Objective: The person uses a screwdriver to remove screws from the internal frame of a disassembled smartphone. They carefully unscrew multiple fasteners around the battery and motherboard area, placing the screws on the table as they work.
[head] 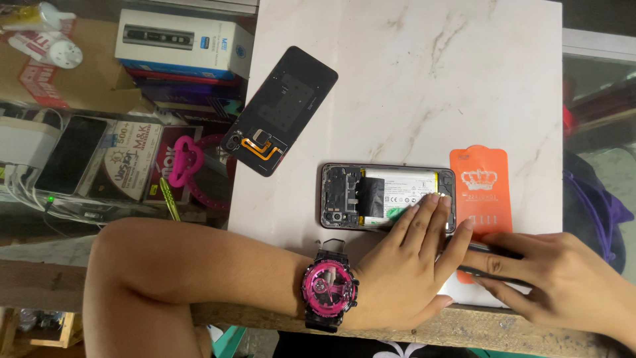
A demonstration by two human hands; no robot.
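An opened phone (371, 196) lies back-up on the white marble slab (411, 86), its battery and circuit boards exposed. My left hand (407, 265), with a pink and black watch (329, 286) on the wrist, lies flat with its fingertips pressing the phone's right end. My right hand (563, 278) holds a thin dark tool (487, 250) whose tip points toward the phone's right edge. The phone's removed back cover (281, 109) lies inside-up at the slab's left edge. An orange screen-protector packet (479, 189) lies under my right hand's fingers.
Left of the slab a glass counter holds a white box (182, 40), stacked boxes (132, 159), a dark phone (69, 154), a pink ring-shaped holder (185, 159) and a white charger with cables (20, 142). A wooden edge (464, 325) runs along the front.
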